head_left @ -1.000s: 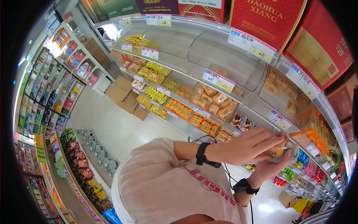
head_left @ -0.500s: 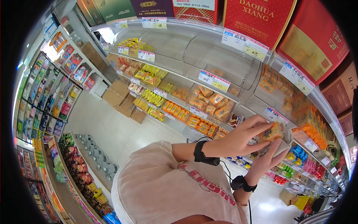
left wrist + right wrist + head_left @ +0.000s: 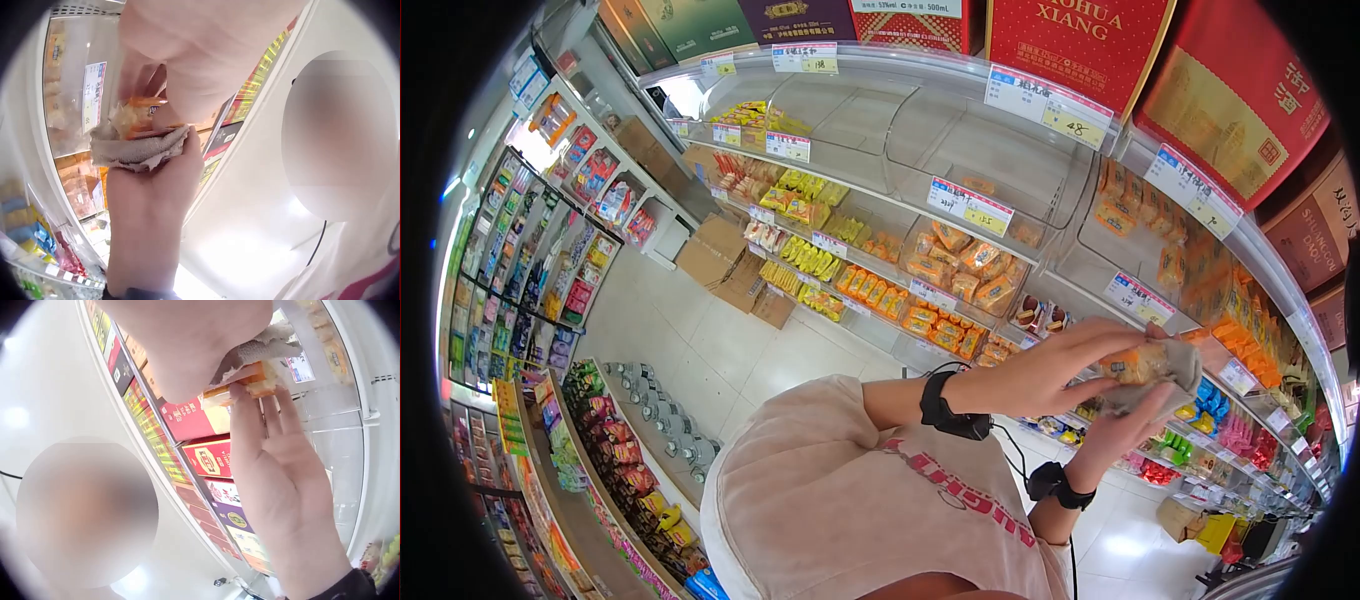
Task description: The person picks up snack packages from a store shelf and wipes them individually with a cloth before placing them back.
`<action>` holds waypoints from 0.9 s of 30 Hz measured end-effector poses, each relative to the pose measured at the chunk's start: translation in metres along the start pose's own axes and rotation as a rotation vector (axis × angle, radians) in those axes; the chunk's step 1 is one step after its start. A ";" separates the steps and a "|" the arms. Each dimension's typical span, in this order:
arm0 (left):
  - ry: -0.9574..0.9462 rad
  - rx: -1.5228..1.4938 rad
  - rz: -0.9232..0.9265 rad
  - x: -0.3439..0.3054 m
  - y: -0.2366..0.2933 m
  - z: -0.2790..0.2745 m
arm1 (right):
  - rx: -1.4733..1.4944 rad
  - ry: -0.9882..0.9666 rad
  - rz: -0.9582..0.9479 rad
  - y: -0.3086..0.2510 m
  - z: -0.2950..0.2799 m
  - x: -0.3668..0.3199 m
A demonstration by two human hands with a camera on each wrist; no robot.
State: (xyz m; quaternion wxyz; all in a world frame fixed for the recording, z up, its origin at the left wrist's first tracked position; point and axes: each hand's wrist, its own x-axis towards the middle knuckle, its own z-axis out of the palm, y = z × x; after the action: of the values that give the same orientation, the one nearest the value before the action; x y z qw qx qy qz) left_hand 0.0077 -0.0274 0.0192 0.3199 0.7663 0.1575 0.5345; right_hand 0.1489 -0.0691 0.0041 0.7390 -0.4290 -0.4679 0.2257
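Observation:
In the head view my left hand reaches in from the left and holds a small wrapped pastry in clear and orange film. My right hand, below and to the right, grips a grey cloth that lies around the pastry's right side. The left wrist view shows the cloth folded along the lower side of the packet, its edge ragged. Seen from the right wrist, the fingers and thumb of the left hand pinch the orange wrapper, partly hidden by the right hand.
Behind the hands runs a tiered shelf with clear bins of wrapped pastries and price labels. Large red boxes stand along its top. Cardboard boxes sit on the floor. Water bottles line the left aisle beside snack shelves.
A second ago the pastry sat low between both hands; the hands shifted and turned it. The cloth first spread out beneath it, then bunched up around its right side.

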 end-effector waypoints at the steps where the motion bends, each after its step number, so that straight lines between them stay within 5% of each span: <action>1: 0.014 0.003 -0.011 0.000 0.000 -0.001 | -0.082 0.024 0.042 0.001 -0.001 -0.005; 3: 0.045 0.012 -0.027 -0.001 0.001 -0.004 | -0.243 0.069 0.120 0.001 -0.002 -0.016; 9: 0.064 -0.065 -0.126 0.006 0.012 -0.013 | -0.133 0.041 0.412 0.019 -0.016 -0.022; 12: 0.039 0.044 0.045 0.010 0.003 -0.012 | -0.002 0.154 0.443 0.018 -0.015 -0.021; 14: 0.056 0.039 0.048 0.007 0.002 -0.010 | -0.698 0.041 0.062 0.027 -0.033 -0.029; 17: 0.023 -0.066 -0.062 0.004 0.005 -0.009 | -0.708 0.073 -0.068 0.025 -0.035 -0.027; 22: 0.065 -0.093 0.077 0.000 0.000 0.011 | 0.375 0.067 0.170 -0.016 0.004 -0.004; 27: -0.015 0.129 0.103 0.002 0.007 -0.003 | -0.034 0.073 0.025 0.001 -0.006 -0.018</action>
State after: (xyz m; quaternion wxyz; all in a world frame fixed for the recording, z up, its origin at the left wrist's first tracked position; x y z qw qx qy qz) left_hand 0.0051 -0.0303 0.0260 0.2431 0.7963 0.1495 0.5333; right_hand 0.1458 -0.0848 -0.0067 0.7453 -0.4551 -0.4392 0.2112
